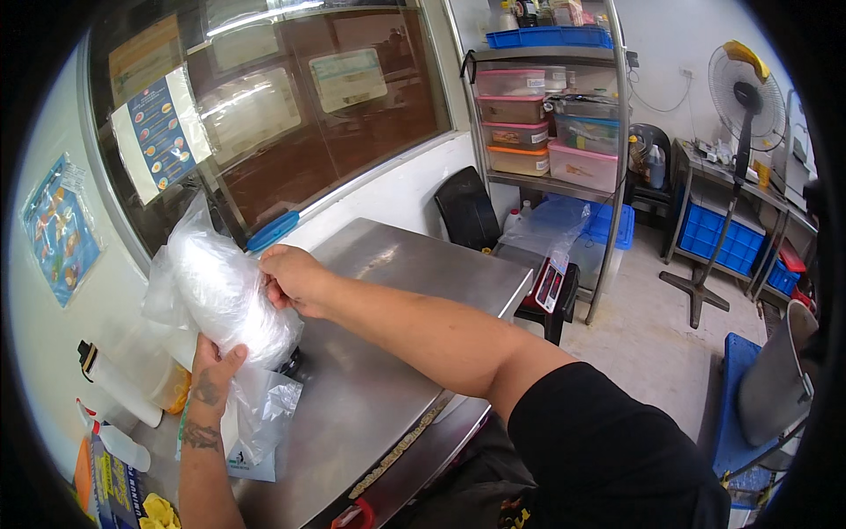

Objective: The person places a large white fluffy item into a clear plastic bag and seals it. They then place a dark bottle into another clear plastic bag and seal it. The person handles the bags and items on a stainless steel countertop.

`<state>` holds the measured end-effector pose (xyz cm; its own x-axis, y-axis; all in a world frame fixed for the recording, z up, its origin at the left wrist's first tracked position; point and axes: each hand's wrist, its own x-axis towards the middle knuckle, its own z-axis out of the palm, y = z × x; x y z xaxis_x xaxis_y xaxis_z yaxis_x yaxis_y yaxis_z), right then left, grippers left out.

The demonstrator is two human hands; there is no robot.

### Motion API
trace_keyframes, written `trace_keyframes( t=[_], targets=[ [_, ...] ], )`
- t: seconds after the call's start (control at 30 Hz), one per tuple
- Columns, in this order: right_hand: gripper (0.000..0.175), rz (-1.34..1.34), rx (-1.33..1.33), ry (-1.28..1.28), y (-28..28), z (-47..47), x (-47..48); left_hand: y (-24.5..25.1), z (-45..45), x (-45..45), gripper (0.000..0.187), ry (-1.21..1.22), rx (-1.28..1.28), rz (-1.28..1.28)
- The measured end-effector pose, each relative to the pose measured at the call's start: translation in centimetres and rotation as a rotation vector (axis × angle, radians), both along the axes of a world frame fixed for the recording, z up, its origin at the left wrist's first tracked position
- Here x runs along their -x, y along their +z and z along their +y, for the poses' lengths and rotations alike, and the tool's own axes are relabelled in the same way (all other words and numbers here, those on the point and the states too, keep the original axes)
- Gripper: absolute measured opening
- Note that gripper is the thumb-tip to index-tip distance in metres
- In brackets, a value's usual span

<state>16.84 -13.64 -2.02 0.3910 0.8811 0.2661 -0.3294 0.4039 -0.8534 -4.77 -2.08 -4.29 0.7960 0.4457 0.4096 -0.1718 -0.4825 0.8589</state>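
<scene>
A bulky bundle of clear plastic, perhaps bags, is held up above the left end of a stainless steel table. My left hand grips its lower side, thumb resting on the plastic. At its right side, the fingers of my right hand are curled and pinch the plastic; their tips are partly hidden. Below the bundle hangs or lies a printed plastic bag, close to my left wrist. Behind the bundle, a small dark object shows only in part.
Left of my left arm stand a white tumbler, a clear container, a spray bottle and an aluminum foil box. A blue plastic object lies by the window ledge. Beyond the table are a digital scale and shelving.
</scene>
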Motion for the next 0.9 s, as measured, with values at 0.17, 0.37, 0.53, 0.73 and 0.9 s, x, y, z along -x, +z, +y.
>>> trace_keyframes(
  t=[0.17, 0.37, 0.53, 0.73, 0.9],
  targets=[
    [0.009, 0.05, -0.06, 0.046, -0.1, 0.2, 0.0, -0.1, -0.3, -0.1, 0.084, 0.009, 0.014, -0.006],
    [0.016, -0.215, 0.018, 0.021, -0.6, 0.4, -1.3, -0.4, -0.1, 0.3, 0.08, 0.038, -0.015, 0.022],
    [0.007, -0.55, 0.076, -0.071, -1.3, 1.6, -0.8, -1.2, -1.0, 0.0, 0.077, 0.095, -0.039, -0.052],
    [0.015, -1.19, 0.07, -0.165, -5.3, 0.2, -1.2, -3.3, -1.6, 0.8, 0.081, 0.365, -0.135, -0.059],
    [0.014, -1.533, -0.034, -0.24, -8.0, -0.7, -1.9, -5.9, -0.3, 2.0, 0.069, 0.519, -0.439, -0.09]
  ],
)
